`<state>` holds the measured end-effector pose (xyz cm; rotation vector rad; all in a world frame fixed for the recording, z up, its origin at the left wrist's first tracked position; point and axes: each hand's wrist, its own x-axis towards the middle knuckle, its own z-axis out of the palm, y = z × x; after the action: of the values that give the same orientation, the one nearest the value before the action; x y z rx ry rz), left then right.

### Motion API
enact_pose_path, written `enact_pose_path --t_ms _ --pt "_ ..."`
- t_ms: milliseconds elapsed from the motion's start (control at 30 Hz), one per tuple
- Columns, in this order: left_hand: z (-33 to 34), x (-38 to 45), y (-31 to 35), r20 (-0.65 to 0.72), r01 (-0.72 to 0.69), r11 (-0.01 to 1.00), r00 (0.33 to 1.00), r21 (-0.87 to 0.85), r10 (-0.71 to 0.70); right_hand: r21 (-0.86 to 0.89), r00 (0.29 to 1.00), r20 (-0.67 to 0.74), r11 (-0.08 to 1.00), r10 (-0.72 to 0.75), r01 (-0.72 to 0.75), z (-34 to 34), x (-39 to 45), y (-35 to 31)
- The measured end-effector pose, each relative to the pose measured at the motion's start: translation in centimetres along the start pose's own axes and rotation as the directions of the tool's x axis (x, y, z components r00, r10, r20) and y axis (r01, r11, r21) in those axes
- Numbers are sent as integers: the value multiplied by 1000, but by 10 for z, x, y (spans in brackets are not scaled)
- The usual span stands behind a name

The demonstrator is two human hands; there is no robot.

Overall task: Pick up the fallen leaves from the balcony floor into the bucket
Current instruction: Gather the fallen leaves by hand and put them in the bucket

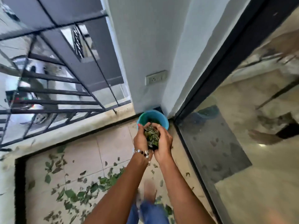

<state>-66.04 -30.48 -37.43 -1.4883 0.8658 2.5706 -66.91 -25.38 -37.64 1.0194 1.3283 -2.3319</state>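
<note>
A blue bucket (159,119) stands on the balcony floor in the corner between the white wall and the glass door. My left hand (140,139) and my right hand (164,143) are cupped together just in front of the bucket's rim, and between them they hold a bunch of green and brown leaves (152,136). A beaded bracelet sits on my left wrist. Many fallen leaves (77,194) lie scattered over the beige tiles at the lower left and around my feet.
A black metal railing (53,102) runs along the low ledge on the left. A black-framed glass sliding door (210,143) closes the right side. A wall socket (156,77) sits above the bucket. My bare foot (149,191) and jeans show at the bottom.
</note>
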Motion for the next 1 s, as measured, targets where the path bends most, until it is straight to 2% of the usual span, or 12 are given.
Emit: enact_pose_path --t_ms 167,367,500,667,800,867,1000 --pt "-5 154 -20 6 137 990 990 16 -137 139 981 -140 984 133 -114 -3 139 56" --pt "-27 335 -56 -55 216 956 976 200 -209 246 940 -261 957 219 -155 -23 305 141" --pt "-31 403 -68 -109 337 892 941 300 -319 331 931 -254 928 263 -172 -42 374 187" --pt "-22 423 -69 -140 391 822 920 414 -367 348 856 -367 907 364 -237 -53 396 197" --pt "-11 398 -54 -142 357 733 929 579 -341 305 840 -415 923 349 -233 -49 376 181" --pt "-9 384 -45 -155 308 637 946 706 -285 278 853 -403 932 332 -231 -41 352 161" --pt "9 334 -21 -66 146 453 980 880 -189 221 906 -324 953 272 -207 -27 284 107"
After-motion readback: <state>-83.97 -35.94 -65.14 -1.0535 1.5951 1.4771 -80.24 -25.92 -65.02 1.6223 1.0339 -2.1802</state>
